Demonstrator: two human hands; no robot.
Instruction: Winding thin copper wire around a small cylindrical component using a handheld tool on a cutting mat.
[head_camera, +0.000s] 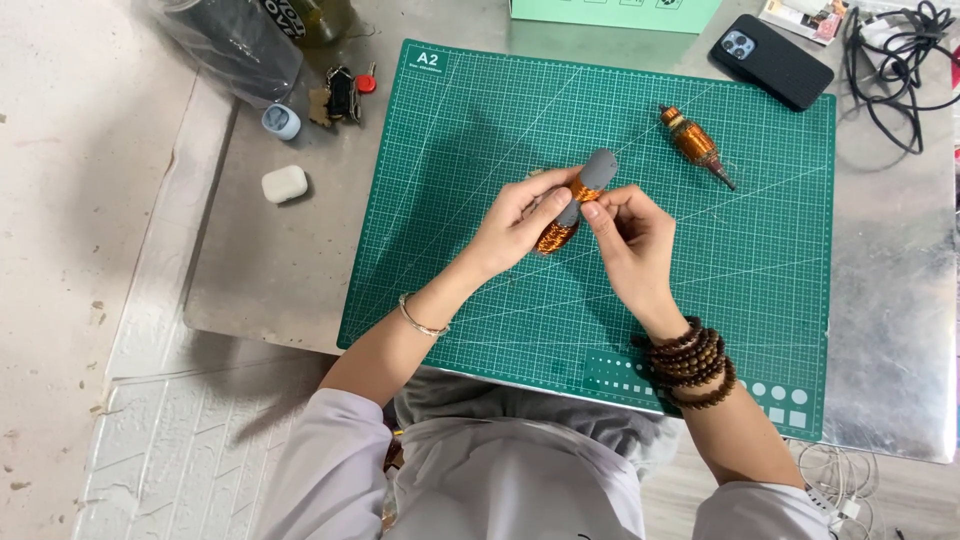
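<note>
Head view shows left hand and right hand both gripping a copper-wound armature above the green cutting mat, apparently mid-winding, the wire likely needing steady tension next.

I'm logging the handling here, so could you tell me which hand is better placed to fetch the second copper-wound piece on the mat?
Probably the right hand: the second copper-wound piece lies on its side; the left hand cradles the held coil.

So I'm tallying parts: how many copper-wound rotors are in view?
2. One copper-wound rotor is held between the left hand and right hand over the green cutting mat; the other rotor lies on the mat's upper right.
</note>
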